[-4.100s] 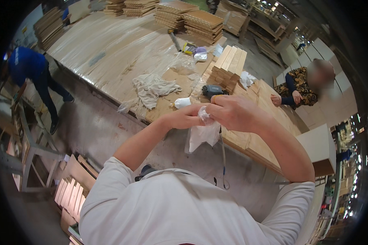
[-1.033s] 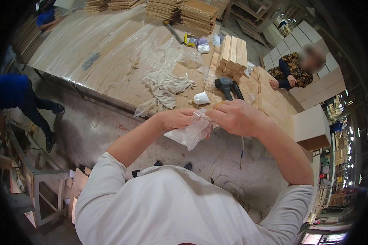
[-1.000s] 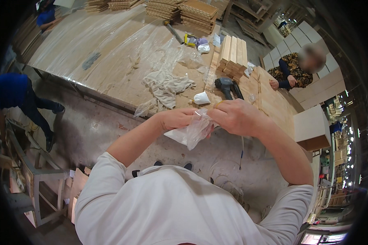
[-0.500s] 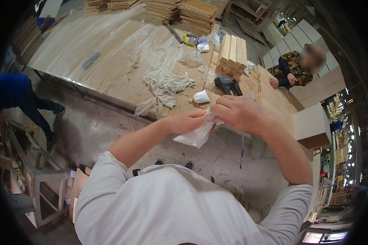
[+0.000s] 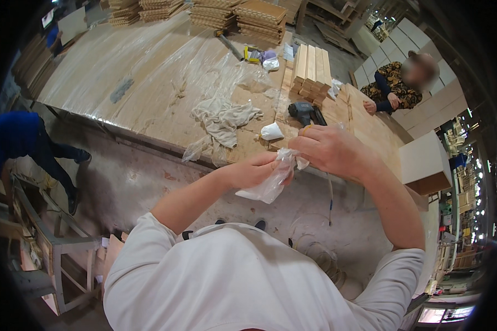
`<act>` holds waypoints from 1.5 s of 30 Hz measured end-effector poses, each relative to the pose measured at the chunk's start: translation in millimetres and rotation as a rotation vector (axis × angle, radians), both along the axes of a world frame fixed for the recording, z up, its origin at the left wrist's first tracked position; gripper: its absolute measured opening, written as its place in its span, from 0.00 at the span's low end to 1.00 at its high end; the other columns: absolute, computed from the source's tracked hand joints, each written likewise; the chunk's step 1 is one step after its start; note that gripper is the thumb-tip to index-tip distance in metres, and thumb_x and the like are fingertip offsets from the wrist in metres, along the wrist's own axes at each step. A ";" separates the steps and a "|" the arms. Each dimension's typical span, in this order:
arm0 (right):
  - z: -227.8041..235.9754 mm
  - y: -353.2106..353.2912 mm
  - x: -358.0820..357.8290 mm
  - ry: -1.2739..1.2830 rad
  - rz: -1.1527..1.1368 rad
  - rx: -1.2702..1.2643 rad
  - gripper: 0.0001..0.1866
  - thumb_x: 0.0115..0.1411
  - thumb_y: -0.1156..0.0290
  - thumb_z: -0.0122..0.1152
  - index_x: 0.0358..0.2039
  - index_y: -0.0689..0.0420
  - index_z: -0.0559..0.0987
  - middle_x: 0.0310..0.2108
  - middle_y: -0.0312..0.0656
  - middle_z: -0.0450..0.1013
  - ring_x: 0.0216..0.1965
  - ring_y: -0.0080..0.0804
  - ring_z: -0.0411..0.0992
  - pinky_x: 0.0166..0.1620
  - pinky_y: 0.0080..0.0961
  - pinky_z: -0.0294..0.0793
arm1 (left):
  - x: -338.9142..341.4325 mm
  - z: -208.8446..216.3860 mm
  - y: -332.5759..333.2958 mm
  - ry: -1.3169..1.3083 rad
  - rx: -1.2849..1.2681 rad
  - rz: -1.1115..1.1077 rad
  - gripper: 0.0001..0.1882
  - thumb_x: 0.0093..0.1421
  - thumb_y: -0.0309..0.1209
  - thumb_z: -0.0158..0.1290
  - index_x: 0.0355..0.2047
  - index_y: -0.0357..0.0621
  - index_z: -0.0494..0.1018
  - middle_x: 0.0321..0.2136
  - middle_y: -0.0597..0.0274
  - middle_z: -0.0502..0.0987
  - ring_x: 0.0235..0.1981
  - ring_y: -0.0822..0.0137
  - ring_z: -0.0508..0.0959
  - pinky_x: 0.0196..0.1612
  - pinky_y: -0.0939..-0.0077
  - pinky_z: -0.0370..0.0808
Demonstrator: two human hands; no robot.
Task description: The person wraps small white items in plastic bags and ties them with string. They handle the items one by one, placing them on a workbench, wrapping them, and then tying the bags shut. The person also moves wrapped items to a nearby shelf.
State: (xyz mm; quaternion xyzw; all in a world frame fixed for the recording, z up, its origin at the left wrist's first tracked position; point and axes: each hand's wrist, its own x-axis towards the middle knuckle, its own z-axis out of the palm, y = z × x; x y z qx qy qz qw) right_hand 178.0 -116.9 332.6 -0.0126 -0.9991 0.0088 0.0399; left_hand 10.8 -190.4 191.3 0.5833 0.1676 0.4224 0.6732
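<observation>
Just off the table's front edge, my left hand (image 5: 252, 170) is closed around a small clear plastic bag (image 5: 264, 188), whose lower part hangs down toward me. My right hand (image 5: 332, 148) pinches the bunched upper end of the same bag, with bent fingertips close to the left ones. What the bag contains, if anything, I cannot make out. Beyond my hands a small white bundle (image 5: 271, 131) lies on the table. A dark nail gun (image 5: 301, 112) rests behind my right hand, and a crumpled off-white rag (image 5: 226, 117) lies to the left.
The plastic-covered worktable (image 5: 143, 83) bears stacked wood strips (image 5: 311, 71), a hammer (image 5: 228, 45) and ridged board stacks (image 5: 259, 21). A white box (image 5: 423, 160) is at right. One person (image 5: 392, 88) stands across; another in blue (image 5: 16, 140) bends beside a wooden frame (image 5: 66, 248).
My right hand has drawn slightly right and up from the left, and a bunched tip of the bag now shows between them. The view has shifted a little.
</observation>
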 end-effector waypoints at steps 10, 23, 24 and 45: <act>10.6 2.4 6.7 0.019 0.011 0.010 0.10 0.48 0.74 0.55 0.33 0.57 0.71 0.26 0.41 0.69 0.33 0.39 0.72 0.34 0.31 0.72 | 6.7 22.9 -8.6 -0.078 -0.065 -0.060 0.21 0.68 0.43 0.33 0.40 0.38 0.68 0.28 0.65 0.71 0.33 0.73 0.71 0.40 0.77 0.68; 24.6 -4.7 17.6 0.019 -0.009 -0.055 0.11 0.48 0.75 0.60 0.34 0.57 0.73 0.26 0.41 0.67 0.30 0.39 0.69 0.33 0.30 0.70 | 13.0 14.1 -7.0 -0.083 -0.046 -0.187 0.26 0.66 0.47 0.36 0.49 0.37 0.69 0.41 0.59 0.75 0.36 0.75 0.71 0.41 0.80 0.67; 24.9 -4.9 18.9 -0.004 -0.015 -0.054 0.11 0.48 0.75 0.60 0.34 0.57 0.73 0.26 0.41 0.67 0.30 0.39 0.69 0.33 0.30 0.70 | 12.2 13.7 -7.4 -0.059 -0.028 -0.200 0.26 0.66 0.47 0.36 0.50 0.37 0.68 0.43 0.58 0.75 0.38 0.75 0.71 0.42 0.80 0.66; 34.1 -21.1 48.7 -0.055 -0.150 -0.072 0.06 0.53 0.70 0.56 0.32 0.54 0.73 0.27 0.39 0.69 0.34 0.39 0.70 0.34 0.34 0.70 | 18.6 7.5 -16.1 -0.082 -0.153 -0.287 0.30 0.62 0.50 0.44 0.52 0.35 0.66 0.41 0.66 0.72 0.37 0.79 0.69 0.39 0.84 0.65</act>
